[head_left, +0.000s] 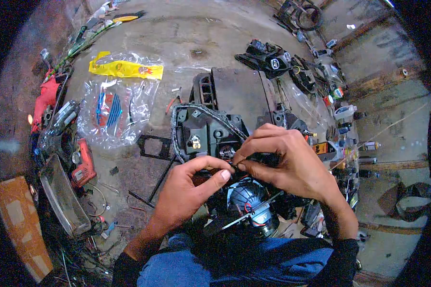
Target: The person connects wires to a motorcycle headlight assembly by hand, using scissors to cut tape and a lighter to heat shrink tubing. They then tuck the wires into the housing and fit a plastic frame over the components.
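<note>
In the head view, my left hand [189, 184] and my right hand [289, 160] meet at the front of a black headlight housing [203, 131]. Thumb and forefinger of each hand are pinched together, the tips almost touching. What lies between them is dark and too small to name; it may be thin wire. Grey sealant runs along the housing's rim, and a brass-coloured fitting [195, 142] sits inside it. Just below my fingertips is a round, shiny dark projector lens unit [248, 198], with a flat metal strip [251, 212] lying across it. My fingers partly hide the housing's near side.
A red power tool [84, 162] and a metal tray [64, 196] lie at left. Beyond them is clear plastic wrapping [146, 100] with a yellow strip [124, 69]. Another dark lamp assembly [268, 60] sits far right, near bottles [345, 112] along the wall.
</note>
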`<action>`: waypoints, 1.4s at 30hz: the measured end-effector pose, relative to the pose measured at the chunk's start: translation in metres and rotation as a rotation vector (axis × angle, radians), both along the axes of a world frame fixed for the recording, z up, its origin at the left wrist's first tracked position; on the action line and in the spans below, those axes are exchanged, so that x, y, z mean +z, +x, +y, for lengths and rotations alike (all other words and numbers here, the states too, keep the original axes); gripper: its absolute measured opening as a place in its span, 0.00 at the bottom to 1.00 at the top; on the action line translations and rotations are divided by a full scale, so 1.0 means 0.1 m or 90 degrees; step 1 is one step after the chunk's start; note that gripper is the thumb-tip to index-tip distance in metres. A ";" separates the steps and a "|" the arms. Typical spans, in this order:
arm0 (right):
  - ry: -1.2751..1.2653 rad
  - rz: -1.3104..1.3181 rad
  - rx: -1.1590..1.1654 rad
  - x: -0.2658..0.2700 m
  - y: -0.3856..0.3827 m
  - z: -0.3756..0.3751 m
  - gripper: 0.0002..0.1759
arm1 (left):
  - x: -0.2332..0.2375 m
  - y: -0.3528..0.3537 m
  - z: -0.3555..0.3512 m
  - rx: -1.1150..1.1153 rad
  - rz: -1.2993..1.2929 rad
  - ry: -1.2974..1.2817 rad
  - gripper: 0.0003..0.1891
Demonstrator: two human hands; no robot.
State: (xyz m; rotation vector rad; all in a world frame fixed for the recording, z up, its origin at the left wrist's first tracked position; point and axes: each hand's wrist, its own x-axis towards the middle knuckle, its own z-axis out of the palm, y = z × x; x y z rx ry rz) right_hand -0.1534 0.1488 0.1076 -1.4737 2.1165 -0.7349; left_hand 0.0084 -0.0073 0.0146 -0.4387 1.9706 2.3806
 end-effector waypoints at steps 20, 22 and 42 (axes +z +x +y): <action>0.074 0.089 0.009 0.13 0.10 -0.05 0.12 | 0.03 0.02 0.08 0.016 -0.084 0.130 0.09; 0.063 0.088 0.010 0.13 0.10 -0.05 0.13 | 0.02 0.01 0.10 0.020 -0.062 0.125 0.09; 0.074 0.097 0.037 0.08 0.06 -0.03 0.08 | 0.05 0.01 0.08 0.036 -0.018 0.028 0.08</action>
